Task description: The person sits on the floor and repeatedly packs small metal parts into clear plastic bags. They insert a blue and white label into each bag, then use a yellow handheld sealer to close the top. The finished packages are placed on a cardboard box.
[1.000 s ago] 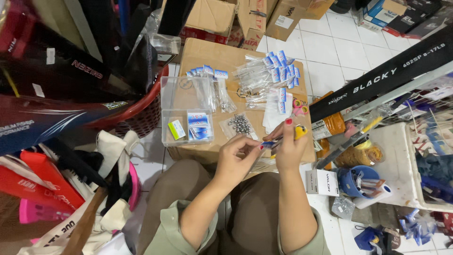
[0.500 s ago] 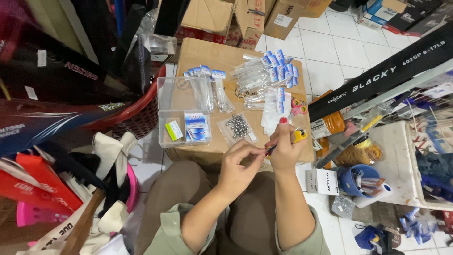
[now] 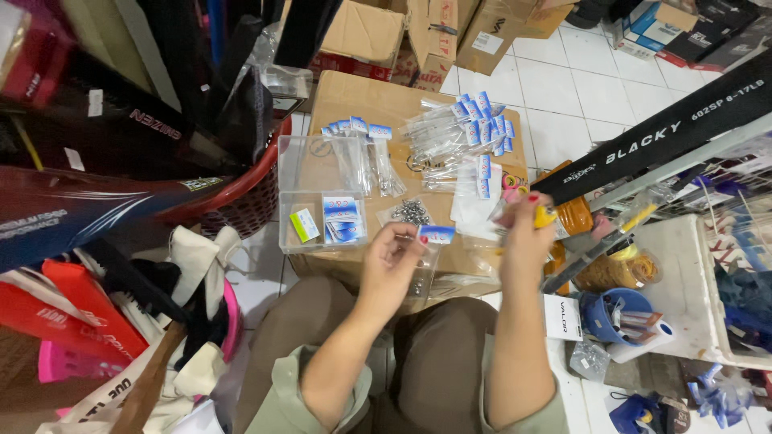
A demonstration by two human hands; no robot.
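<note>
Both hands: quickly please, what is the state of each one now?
Left hand: closed on a small clear bag with a blue and white label.
Right hand: closed on a yellow tool.

A cardboard box (image 3: 378,100) stands at the centre of the frame, its top strewn with stock. On its left half sits a clear plastic compartment tray (image 3: 318,189) holding small blue-and-white header cards (image 3: 340,219) and a yellow-green slip (image 3: 304,224). A heap of metal swivels (image 3: 412,211) lies beside the tray. Clear packets with blue headers (image 3: 466,128) fan across the box's upper right. At left a red basket (image 3: 241,197) holds dark rod sleeves (image 3: 121,133). A black rod tube (image 3: 667,133) crosses the upper right. A blue cup (image 3: 615,313) stands lower right on the white tiled floor (image 3: 563,88), and more cartons (image 3: 378,32) stand at the top.
</note>
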